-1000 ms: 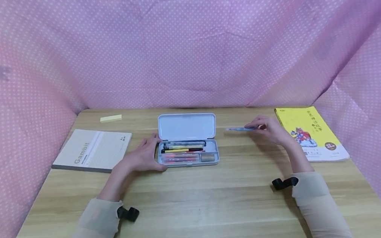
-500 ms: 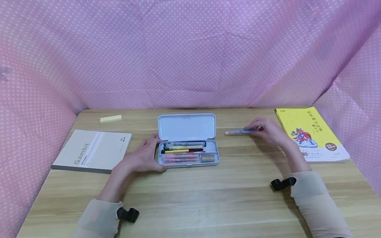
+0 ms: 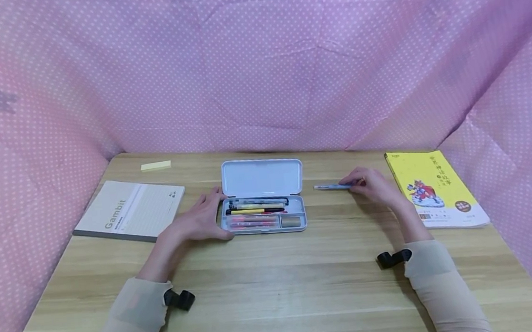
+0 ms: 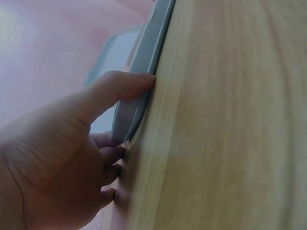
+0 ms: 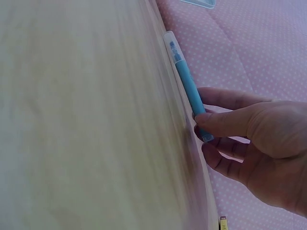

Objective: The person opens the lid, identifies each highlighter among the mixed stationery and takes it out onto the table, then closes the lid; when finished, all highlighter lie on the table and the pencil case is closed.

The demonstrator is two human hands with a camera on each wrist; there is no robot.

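Observation:
A pale blue pencil case [image 3: 267, 229] lies on the table with its lid [image 3: 262, 177] raised back. In it are several pens, among them a yellow-and-black pen [image 3: 251, 210], pink pens [image 3: 252, 222] and a grey block [image 3: 291, 221] in a small compartment. My left hand [image 3: 201, 219] holds the case's left end, thumb [image 4: 129, 84] at the near side and fingers round the end. My right hand [image 3: 372, 185] pinches a blue highlighter [image 5: 189, 86] with a clear cap by its rear end. The capped end points left toward the case, apart from it.
A grey notebook [image 3: 129, 209] lies left of the left hand, with a pale yellow strip [image 3: 155, 165] behind it. On the right lies a yellow book [image 3: 434, 188]. Pink dotted cloth [image 3: 258, 82] hangs around the back and sides of the wooden table [image 3: 277, 291].
My right hand has come slightly nearer and lower with the highlighter, also shifting a little left. The left hand and the pencil case have stayed in place.

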